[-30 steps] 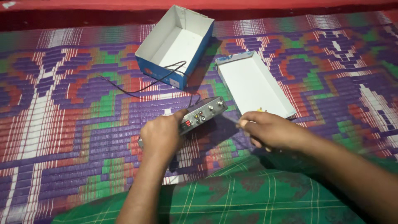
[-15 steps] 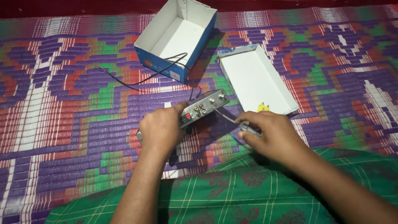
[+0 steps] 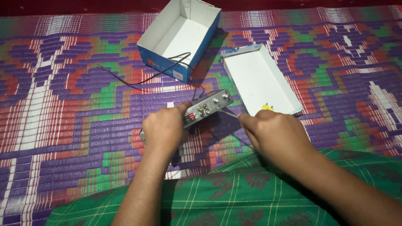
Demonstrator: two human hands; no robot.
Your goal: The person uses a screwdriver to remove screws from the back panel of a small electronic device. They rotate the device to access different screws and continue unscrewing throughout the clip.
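Grey metal unit [image 3: 205, 109] sits mid-mat, my left hand [image 3: 164, 130] clamped over its near end, so half is hidden. Rear panel shows small round coloured sockets, too small to tell more. My right hand [image 3: 274, 134] pinches a thin silver tool [image 3: 228, 113]; its handle is buried in my fist, tip at the unit. Black wire [image 3: 155, 75] runs far-left. Blue-sided open box [image 3: 180, 37] far, white lid [image 3: 259, 81] right. Woven mat [image 3: 63, 117], ribbed, purple-green-red.

Dim warm light, soft shadows w/ slight blur throughout.
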